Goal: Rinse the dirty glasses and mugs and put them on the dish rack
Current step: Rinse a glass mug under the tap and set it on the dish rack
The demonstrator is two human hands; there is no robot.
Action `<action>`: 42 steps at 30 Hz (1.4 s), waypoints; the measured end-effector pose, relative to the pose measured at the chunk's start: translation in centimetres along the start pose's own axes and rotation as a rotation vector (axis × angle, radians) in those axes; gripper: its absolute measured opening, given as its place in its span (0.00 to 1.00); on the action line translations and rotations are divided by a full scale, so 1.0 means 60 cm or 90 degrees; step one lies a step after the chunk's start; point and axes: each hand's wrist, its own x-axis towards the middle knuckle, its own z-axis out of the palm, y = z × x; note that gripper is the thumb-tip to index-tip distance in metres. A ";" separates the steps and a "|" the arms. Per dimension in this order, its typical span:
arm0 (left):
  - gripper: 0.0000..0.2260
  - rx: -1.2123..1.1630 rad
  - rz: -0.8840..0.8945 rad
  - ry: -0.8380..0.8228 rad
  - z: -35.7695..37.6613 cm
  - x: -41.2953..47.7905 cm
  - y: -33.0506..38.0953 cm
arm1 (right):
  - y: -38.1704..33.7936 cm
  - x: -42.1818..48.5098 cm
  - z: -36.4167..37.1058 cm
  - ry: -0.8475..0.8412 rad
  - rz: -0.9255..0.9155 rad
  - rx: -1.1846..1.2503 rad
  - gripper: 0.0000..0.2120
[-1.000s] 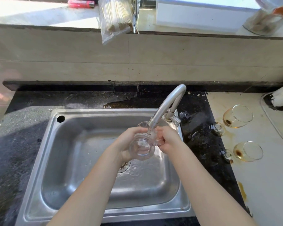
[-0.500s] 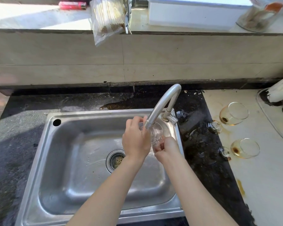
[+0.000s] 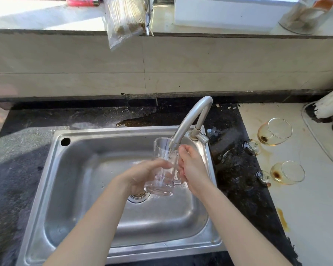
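A clear glass mug (image 3: 161, 166) stands roughly upright under the spout of the grey faucet (image 3: 190, 120), over the steel sink (image 3: 81, 169). Water runs into it. My left hand (image 3: 142, 175) wraps around the mug's lower body from the left. My right hand (image 3: 192, 169) grips the mug's handle side on the right. Two dirty stemmed glasses lie on their sides on the pale counter to the right, one farther back (image 3: 273, 132) and one nearer (image 3: 284, 172), each with brown residue inside.
Brown spills stain the pale counter (image 3: 315, 217) by the glasses. A stove edge and a white object (image 3: 331, 104) sit at far right. On the upper ledge are a plastic bag (image 3: 123, 20), a red lighter (image 3: 83, 1) and a white box (image 3: 233, 10).
The mug has been turned from mouth-toward-me to upright under the spout. My left hand shifted from covering its side to holding its lower body.
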 end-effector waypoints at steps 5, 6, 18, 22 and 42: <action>0.23 0.122 0.061 0.155 0.005 0.009 -0.026 | 0.011 0.016 -0.023 0.063 -0.083 -0.226 0.04; 0.27 0.157 0.068 0.187 0.007 0.012 -0.030 | 0.012 0.021 -0.033 0.101 -0.114 -0.286 0.03; 0.29 0.332 0.130 0.323 0.007 0.029 -0.059 | -0.033 0.121 -0.104 0.174 -0.212 -0.919 0.15; 0.28 0.320 0.125 0.319 0.005 0.032 -0.059 | -0.050 0.134 -0.126 0.134 -0.165 -0.821 0.15; 0.17 -0.050 -0.141 0.144 0.028 -0.008 -0.039 | 0.086 -0.021 -0.102 -0.110 -0.439 -0.791 0.08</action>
